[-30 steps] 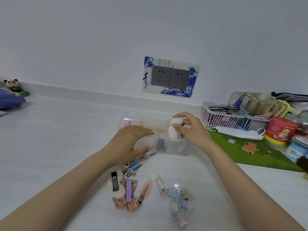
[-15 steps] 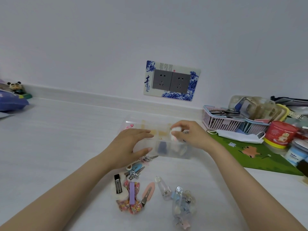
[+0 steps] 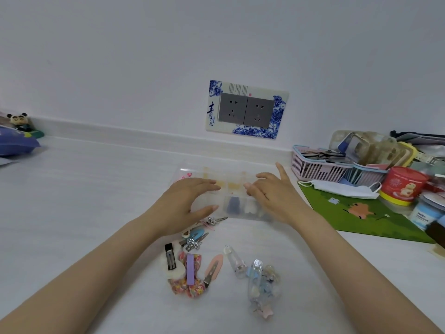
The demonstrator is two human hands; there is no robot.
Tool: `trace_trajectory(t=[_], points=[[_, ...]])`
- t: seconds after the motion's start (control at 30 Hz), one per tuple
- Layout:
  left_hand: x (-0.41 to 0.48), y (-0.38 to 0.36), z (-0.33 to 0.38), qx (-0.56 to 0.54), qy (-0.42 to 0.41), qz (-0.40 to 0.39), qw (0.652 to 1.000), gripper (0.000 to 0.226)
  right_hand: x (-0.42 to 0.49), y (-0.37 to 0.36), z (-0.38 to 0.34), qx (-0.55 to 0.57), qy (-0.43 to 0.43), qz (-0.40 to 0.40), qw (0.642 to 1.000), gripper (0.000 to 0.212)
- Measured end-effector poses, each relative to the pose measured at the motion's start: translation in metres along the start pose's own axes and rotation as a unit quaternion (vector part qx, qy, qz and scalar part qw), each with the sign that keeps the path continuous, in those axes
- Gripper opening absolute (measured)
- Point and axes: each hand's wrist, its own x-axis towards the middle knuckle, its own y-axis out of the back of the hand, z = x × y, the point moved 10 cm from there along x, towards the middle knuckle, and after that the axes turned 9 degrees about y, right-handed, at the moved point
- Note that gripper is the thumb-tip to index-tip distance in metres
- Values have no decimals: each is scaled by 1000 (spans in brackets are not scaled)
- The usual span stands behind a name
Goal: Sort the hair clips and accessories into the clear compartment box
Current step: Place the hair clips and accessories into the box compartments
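Note:
The clear compartment box (image 3: 232, 186) lies on the white tabletop, straight ahead of me. My left hand (image 3: 185, 206) grips its left end, fingers on top and thumb against the front wall. My right hand (image 3: 274, 196) rests over the right end with fingers apart and nothing in them. A white fluffy accessory (image 3: 250, 209) and a dark blue piece (image 3: 233, 204) sit in front compartments. Loose in front of the box lie blue clips with silver bows (image 3: 195, 239), a black clip (image 3: 170, 260), a purple clip on a floral bow (image 3: 190, 271), a pink snap clip (image 3: 213, 267), a clear clip (image 3: 234, 261) and a clear pouch of small clips (image 3: 261, 285).
To the right are a green mat (image 3: 361, 213), a white face mask (image 3: 344, 189), a pink basket (image 3: 315, 165), a red tub (image 3: 402, 184) and more containers. A wall socket (image 3: 245, 109) is behind the box. A panda figure (image 3: 18, 120) and a blue bag (image 3: 14, 145) sit far left.
My right hand lowered the white fluffy accessory into a front compartment, let it go and opened over the box. My left hand stayed on the box's left end.

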Motion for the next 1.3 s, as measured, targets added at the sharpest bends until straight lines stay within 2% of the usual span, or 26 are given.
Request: trace_trajectory(t=[0.1,0.2,0.23,0.3,0.33,0.43,0.63,0.73,0.87,1.0,1.1,1.2,1.3], points=[[-6,22,5,-54,14,23,998,54,-9,20,-11,10,16,61,998,52],[-14,38,8,-115,42,10,992,30,-26,41,-30,136,34,146,979,34],[-17,38,7,-128,53,-11,990,21,-30,40,-36,207,34,148,967,30],[-26,32,-1,-129,82,-57,987,13,-36,22,-55,349,28,91,932,20],[-31,28,-8,-115,101,-73,985,15,-37,10,-64,388,27,54,920,17],[-42,17,-26,-54,152,-109,981,26,-35,-15,-76,390,33,1,920,16],[-66,11,-38,-69,208,-175,960,48,-37,-29,-76,412,14,-17,911,16],[-83,3,-40,-53,208,-223,951,52,-38,-30,-79,421,11,-17,907,16],[-89,1,-39,-77,194,-206,956,47,-39,-30,-85,430,11,-17,903,14],[-89,6,-36,-159,181,-188,952,35,-41,-28,-88,434,11,-19,901,14],[-85,13,-34,-207,179,-168,947,35,-41,-24,-89,442,16,-4,897,11],[-71,29,-28,-275,185,-94,939,29,-40,-6,-92,497,33,58,865,15],[-49,38,-14,-385,205,-51,898,30,-42,21,-95,539,66,133,829,29]])
